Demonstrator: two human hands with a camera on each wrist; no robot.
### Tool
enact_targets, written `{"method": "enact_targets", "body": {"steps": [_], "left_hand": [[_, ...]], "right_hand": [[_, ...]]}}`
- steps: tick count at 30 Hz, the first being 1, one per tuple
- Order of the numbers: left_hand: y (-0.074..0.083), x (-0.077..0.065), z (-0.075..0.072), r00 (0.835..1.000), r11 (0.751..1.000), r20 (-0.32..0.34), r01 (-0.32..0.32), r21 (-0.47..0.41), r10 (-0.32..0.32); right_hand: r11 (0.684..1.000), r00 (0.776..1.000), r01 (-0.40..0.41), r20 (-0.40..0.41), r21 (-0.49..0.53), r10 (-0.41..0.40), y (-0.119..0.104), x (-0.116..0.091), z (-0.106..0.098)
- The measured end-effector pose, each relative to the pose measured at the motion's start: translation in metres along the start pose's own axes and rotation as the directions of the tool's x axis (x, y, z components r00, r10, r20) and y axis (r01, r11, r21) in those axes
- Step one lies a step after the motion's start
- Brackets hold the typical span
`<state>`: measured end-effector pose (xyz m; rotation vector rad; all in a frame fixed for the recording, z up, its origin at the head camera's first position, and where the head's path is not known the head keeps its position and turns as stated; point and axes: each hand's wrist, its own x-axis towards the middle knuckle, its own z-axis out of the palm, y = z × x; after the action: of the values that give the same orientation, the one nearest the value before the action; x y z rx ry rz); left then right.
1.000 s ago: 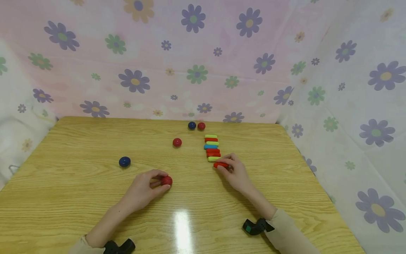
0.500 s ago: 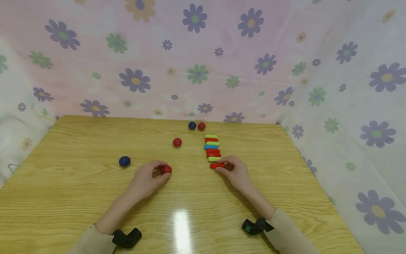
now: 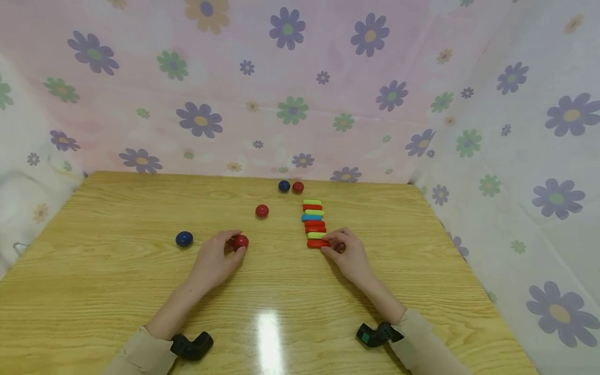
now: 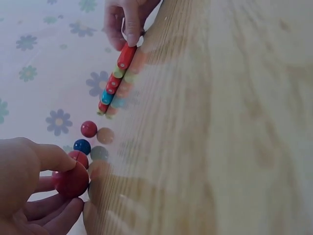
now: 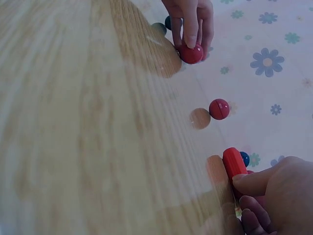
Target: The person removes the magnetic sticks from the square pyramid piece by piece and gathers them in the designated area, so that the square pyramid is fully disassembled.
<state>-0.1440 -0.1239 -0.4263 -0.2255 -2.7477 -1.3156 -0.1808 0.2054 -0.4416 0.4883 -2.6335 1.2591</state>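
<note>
My left hand [image 3: 212,264] pinches a shiny red ball [image 3: 241,242] on the table, thumb on one side and fingers on the other. The same ball [image 4: 72,180] fills the grip in the left wrist view. To the right, my right hand [image 3: 351,260] holds the end of a short red stick [image 3: 317,244] between thumb and fingers. This stick lies at the near end of a row of red, yellow-green and blue sticks [image 3: 315,224], set side by side. In the right wrist view the red stick [image 5: 234,161] looks faceted, and the hand hides its other end.
A dark blue ball [image 3: 184,239] lies left of my left hand. Beyond it is a loose red ball [image 3: 262,211]. At the back edge sit another blue ball [image 3: 284,186] and red ball [image 3: 298,187]. Flowered cloth [image 3: 225,94] hangs behind the wooden table [image 3: 300,312].
My left hand has moved away from me across the table with the red ball, ending slightly left. My right hand has shifted the red stick left, into line with the row.
</note>
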Motion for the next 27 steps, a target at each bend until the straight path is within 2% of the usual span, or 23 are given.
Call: {"method": "enact_targets", "body": {"steps": [15, 27], "left_hand": [[-0.0035, 0.0024, -0.0009, 0.999, 0.999, 0.026, 0.048, -0.027, -0.047], [-0.0037, 0.003, -0.0037, 0.999, 0.998, 0.036, 0.039, -0.041, -0.037]], "right_hand": [[1.0, 1.0, -0.016, 0.012, 0.006, 0.016, -0.0005, -0.0017, 0.0003], [1.0, 1.0, -0.008, -0.002, 0.011, 0.008, 0.0021, -0.0022, -0.0011]]}}
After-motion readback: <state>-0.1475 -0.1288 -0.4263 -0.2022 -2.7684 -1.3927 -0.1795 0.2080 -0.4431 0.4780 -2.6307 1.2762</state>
